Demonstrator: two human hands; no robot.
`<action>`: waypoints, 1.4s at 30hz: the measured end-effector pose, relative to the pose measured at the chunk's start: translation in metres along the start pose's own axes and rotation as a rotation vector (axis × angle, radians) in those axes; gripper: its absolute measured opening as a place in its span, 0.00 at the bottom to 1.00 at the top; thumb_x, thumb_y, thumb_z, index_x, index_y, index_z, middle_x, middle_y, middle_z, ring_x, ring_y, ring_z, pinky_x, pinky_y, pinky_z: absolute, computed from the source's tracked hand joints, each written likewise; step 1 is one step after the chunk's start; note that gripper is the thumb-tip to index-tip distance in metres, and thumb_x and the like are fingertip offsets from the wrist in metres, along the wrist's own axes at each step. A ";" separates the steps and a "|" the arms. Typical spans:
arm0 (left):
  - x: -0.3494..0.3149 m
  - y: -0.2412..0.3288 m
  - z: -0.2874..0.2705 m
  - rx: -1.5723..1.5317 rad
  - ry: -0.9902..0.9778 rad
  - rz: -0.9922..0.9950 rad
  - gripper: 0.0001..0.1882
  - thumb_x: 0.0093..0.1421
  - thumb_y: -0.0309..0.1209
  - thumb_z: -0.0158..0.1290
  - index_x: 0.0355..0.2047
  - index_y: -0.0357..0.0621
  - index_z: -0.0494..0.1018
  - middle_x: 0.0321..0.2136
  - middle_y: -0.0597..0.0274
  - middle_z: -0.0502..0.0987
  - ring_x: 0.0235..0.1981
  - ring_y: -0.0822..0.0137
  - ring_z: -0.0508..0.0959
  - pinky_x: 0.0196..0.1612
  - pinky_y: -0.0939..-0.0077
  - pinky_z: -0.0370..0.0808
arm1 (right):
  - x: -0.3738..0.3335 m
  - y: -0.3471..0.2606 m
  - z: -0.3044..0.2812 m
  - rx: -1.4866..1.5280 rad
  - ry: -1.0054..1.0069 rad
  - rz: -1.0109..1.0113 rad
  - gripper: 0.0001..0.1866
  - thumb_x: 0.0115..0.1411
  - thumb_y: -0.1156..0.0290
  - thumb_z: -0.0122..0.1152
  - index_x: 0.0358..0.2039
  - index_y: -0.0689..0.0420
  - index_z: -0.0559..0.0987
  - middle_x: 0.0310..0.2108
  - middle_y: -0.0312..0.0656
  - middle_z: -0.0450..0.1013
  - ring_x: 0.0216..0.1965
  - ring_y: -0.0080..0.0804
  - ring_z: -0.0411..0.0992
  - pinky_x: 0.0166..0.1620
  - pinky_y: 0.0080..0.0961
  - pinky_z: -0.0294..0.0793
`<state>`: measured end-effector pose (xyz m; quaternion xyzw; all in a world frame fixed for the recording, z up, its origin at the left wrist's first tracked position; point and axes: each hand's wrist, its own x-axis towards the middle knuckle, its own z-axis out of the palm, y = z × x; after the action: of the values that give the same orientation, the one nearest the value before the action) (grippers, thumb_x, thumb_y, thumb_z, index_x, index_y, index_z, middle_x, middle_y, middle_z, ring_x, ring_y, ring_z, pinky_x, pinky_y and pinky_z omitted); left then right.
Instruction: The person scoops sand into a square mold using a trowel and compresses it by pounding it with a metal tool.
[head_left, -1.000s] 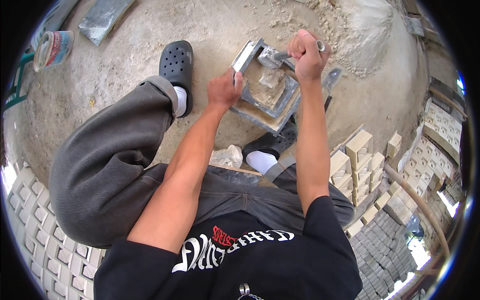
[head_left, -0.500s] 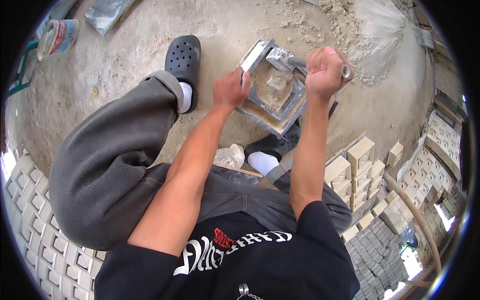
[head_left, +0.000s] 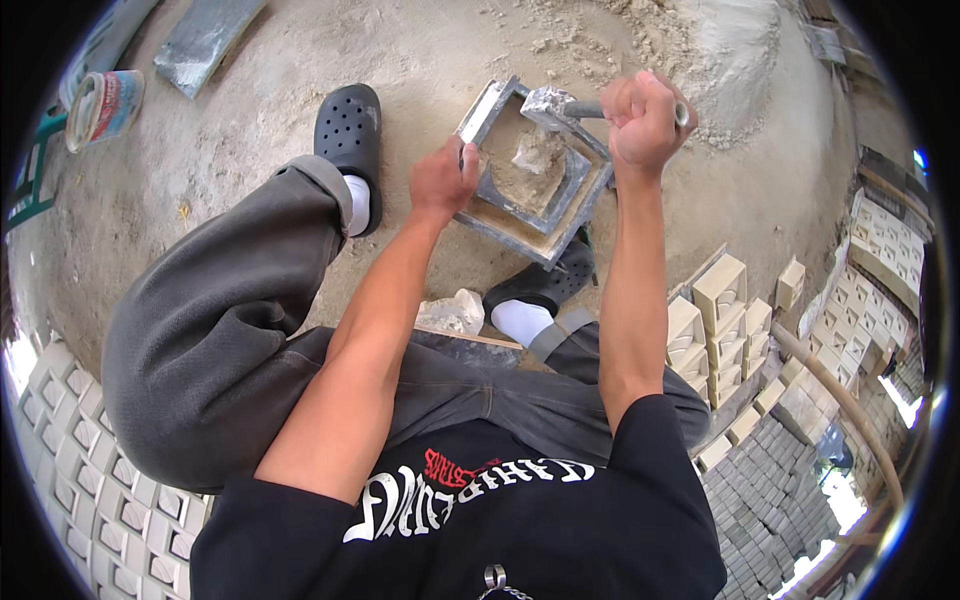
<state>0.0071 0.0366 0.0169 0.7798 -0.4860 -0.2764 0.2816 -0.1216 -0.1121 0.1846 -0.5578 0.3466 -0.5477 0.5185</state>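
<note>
A square metal mould [head_left: 500, 240] lies tilted cornerwise on the ground between my feet. Pale sandy mix [head_left: 520, 185] partly fills it, around a dark grey insert [head_left: 560, 207] with a curved opening. My left hand [head_left: 441, 180] is closed over the mould's left edge. In my right fist [head_left: 645, 122] is the pipe handle of a hammer, its powder-coated block head [head_left: 548, 108] over the mould's far corner. Whether that head touches the mould I cannot tell.
My clogs, one left [head_left: 349, 135] and one behind the mould [head_left: 570, 278], flank it. A pale powder heap [head_left: 735, 75] lies far right. Cream vent blocks [head_left: 720, 290] are stacked at right, grey bricks [head_left: 765, 490] below. A bucket [head_left: 118, 105] stands far left.
My right hand and the hammer have shifted slightly farther away and rightward relative to the mould. My left hand keeps its hold on the edge. The whole view has shifted a little.
</note>
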 end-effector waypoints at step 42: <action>0.001 0.000 0.000 0.006 0.006 0.014 0.17 0.64 0.45 0.42 0.31 0.45 0.71 0.20 0.45 0.77 0.23 0.41 0.77 0.28 0.47 0.71 | -0.029 0.000 -0.014 -0.184 0.021 0.004 0.19 0.57 0.78 0.44 0.09 0.58 0.58 0.09 0.35 0.56 0.11 0.21 0.52 0.16 0.25 0.50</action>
<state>0.0076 0.0354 0.0165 0.7782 -0.4913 -0.2705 0.2826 -0.1393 -0.0870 0.1751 -0.5967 0.4021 -0.5181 0.4625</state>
